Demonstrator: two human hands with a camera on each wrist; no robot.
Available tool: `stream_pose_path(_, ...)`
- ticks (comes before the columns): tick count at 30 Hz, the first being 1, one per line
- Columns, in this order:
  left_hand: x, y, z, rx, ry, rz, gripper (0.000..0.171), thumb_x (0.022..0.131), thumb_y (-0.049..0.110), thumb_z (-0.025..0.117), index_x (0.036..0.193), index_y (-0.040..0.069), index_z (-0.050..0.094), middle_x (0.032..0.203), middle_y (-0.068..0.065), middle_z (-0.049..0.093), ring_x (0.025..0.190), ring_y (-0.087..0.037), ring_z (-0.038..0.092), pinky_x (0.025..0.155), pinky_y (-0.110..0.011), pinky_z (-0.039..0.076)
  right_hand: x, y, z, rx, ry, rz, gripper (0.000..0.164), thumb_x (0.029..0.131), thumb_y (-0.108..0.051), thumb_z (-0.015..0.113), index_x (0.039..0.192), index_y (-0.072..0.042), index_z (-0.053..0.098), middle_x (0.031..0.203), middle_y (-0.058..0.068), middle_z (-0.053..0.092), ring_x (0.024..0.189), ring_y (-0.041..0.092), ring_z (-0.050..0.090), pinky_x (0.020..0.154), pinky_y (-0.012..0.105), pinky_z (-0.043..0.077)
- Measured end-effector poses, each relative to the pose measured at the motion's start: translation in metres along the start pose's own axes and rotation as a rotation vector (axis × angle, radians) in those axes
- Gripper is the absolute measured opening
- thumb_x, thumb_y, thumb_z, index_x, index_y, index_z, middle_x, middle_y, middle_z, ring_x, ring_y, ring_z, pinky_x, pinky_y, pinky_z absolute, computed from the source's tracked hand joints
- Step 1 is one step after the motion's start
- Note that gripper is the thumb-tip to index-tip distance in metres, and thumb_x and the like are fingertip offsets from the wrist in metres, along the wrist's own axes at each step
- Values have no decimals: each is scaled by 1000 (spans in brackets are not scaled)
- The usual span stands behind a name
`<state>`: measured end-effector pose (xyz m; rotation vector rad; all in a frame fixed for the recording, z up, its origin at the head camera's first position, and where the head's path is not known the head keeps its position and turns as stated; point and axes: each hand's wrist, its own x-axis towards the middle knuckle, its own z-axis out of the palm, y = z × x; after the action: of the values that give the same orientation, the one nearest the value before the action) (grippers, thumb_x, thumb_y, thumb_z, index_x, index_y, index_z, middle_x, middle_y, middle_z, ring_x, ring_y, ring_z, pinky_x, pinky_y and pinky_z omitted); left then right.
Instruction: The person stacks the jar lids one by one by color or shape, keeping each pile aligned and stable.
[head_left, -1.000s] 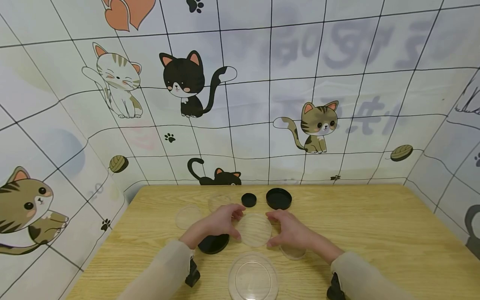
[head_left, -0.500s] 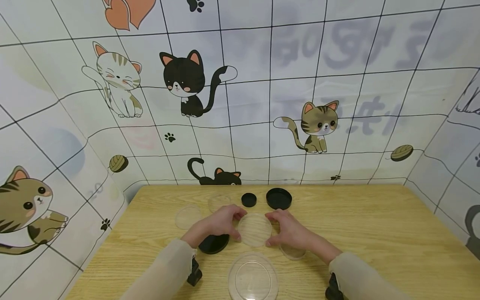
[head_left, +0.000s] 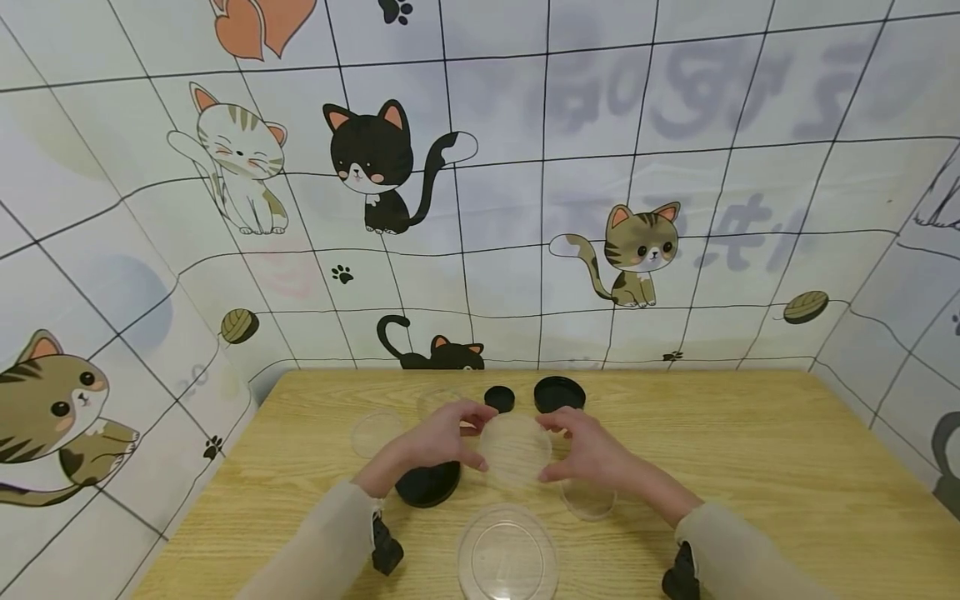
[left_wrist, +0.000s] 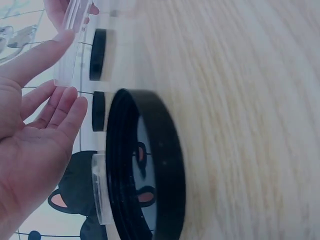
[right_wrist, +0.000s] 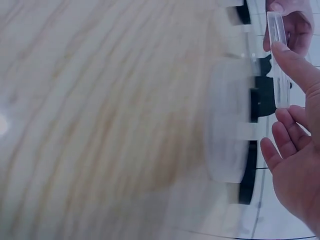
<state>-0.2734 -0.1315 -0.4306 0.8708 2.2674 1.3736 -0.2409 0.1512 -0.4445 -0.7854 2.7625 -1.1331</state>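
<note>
A clear, shallow round plastic lid [head_left: 516, 450] is held a little above the tabletop between both hands. My left hand [head_left: 442, 437] pinches its left edge, the thumb on the near side and fingers on the far side. On the opposite edge my right hand [head_left: 592, 450] grips it the same way. Seen from the side in the left wrist view, the lid [left_wrist: 70, 55] is thin and apart from the wood. Under the left wrist lies a black round lid [head_left: 429, 485], its raised rim large in that wrist view. Another clear round lid [head_left: 588, 500] lies below the right hand.
A larger clear lid [head_left: 507, 554] lies at the table's near side. At the back are a small black lid [head_left: 499, 398] and a wider black lid [head_left: 559, 394]. Two more clear discs, one [head_left: 377, 435] at the left, lie near the left hand. A cat-print cloth [head_left: 510, 208] hangs behind.
Both hands have risen slightly with the clear lid, which has come up off the tabletop and looks larger. The other lids lie where they were.
</note>
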Motion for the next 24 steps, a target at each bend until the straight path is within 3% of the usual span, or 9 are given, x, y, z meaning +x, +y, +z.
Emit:
stream_pose_path(8, -18, 9, 5, -184, 15, -13, 72, 79, -7, 83, 143, -6, 51, 136, -27, 50, 123, -38, 50, 109, -37, 44, -12, -12, -11, 64, -7, -33, 76, 73, -22, 94, 138, 1, 61, 117, 12, 61, 89, 21, 50, 72, 30, 46)
stream_pose_path(13, -35, 12, 13, -261, 25, -25, 72, 80, -10, 81, 144, -11, 47, 140, -28, 50, 123, -41, 49, 107, -39, 46, -22, -23, -9, 106, -17, -57, 76, 70, -19, 96, 134, 4, 62, 111, 10, 62, 81, 14, 52, 69, 28, 48)
stream_pose_path(18, -61, 22, 23, -254, 67, -74, 72, 78, -7, 84, 142, -11, 50, 130, -25, 54, 121, -43, 55, 101, -42, 50, -33, -34, -2, 159, -51, -100, 75, 70, -16, 96, 133, 7, 62, 110, 12, 61, 78, 8, 54, 69, 29, 51)
stream_pose_path(24, -88, 28, 39, -209, 128, -96, 70, 74, -7, 88, 136, -10, 56, 121, -19, 56, 105, -29, 57, 90, -27, 54, -46, -45, 10, 212, -114, -110, 75, 70, -16, 96, 132, 8, 62, 108, 8, 60, 78, 5, 53, 70, 27, 52)
